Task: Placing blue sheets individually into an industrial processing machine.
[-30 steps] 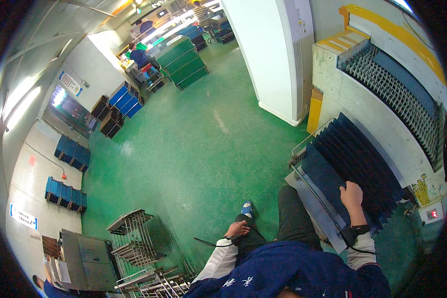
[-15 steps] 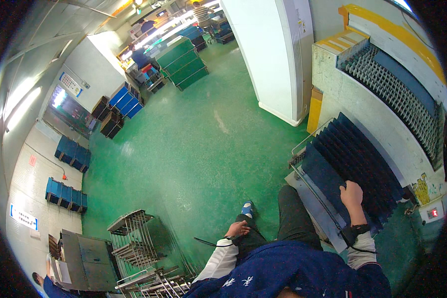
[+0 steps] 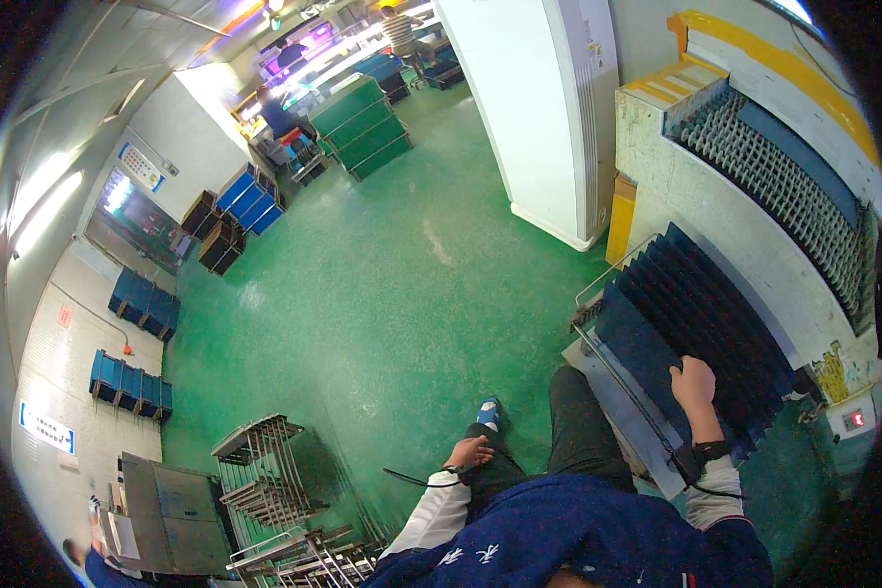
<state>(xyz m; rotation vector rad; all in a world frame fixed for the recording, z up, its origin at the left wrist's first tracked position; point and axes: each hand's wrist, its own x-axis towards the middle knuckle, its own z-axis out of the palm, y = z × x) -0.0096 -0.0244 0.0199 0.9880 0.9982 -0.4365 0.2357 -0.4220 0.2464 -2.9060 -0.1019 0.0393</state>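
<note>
My right hand (image 3: 694, 380) is closed, with its fingers curled against the row of dark blue boards (image 3: 701, 294), which stand upright side by side in a metal rack. Whether it grips a board edge is hidden by the hand itself. A thin metal bar (image 3: 627, 387) of the rack runs just left of that hand. Over my left thigh lies my left hand (image 3: 470, 452), its fingers loosely bent and nothing visible in them. Each wrist has a dark band with a cord.
Right of the rack stands a pale machine (image 3: 755, 216) with a slatted conveyor. Ahead is a tall white cabinet (image 3: 539, 118). Metal racks (image 3: 265, 480) stand at lower left, near a co-worker's arm (image 3: 96, 524). Blue crates (image 3: 250, 196) and green bins (image 3: 363, 127) are farther off.
My hands and the boards have not visibly moved. At lower left, the co-worker's arm has risen. The lights on the far workbench look more purple.
</note>
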